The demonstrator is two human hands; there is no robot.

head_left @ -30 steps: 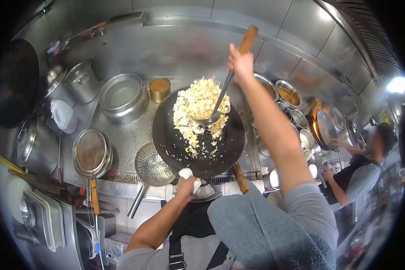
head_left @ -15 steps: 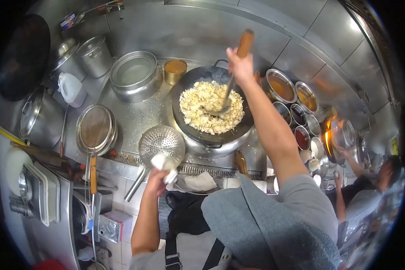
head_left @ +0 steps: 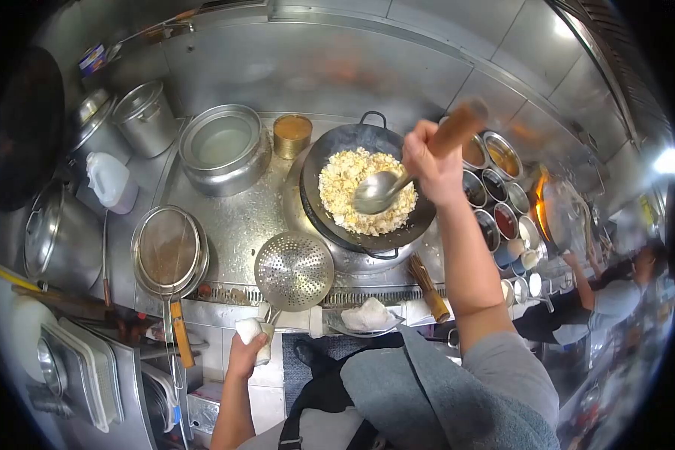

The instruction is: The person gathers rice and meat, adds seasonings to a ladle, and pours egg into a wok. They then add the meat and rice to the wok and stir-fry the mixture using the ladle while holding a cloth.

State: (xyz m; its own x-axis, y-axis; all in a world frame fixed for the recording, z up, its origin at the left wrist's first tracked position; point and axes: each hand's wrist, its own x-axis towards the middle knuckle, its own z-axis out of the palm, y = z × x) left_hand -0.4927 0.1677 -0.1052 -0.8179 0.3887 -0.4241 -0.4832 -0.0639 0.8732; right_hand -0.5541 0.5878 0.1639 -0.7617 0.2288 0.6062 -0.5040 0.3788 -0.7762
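My right hand (head_left: pixel 433 166) is wrapped round the wooden handle of a metal ladle (head_left: pixel 377 193). The ladle's bowl is over the white and yellow fried rice (head_left: pixel 360 172) in a black wok (head_left: pixel 420 221). Low on the left, my left hand (head_left: pixel 246 354) grips a bunched white cloth (head_left: pixel 249 328). A round perforated strainer (head_left: pixel 294 270) lies on the metal counter just beyond that hand. Its handle runs toward the cloth; whether the hand also holds it, I cannot tell.
Left of the wok stand a pot of liquid (head_left: pixel 221 142), a tin can (head_left: pixel 292 136) and a mesh strainer (head_left: pixel 169 247). A bamboo brush (head_left: pixel 427 289) and a white cloth (head_left: pixel 367 315) lie in front. Right are seasoning containers (head_left: pixel 505 223), a flame (head_left: pixel 541 202) and another person (head_left: pixel 615 292).
The ladle's bowl has come up from within the rice, its handle tilting right. My left hand has moved down with the cloth, away from the strainer's bowl. The strainer's handle has swung round. The view has shifted.
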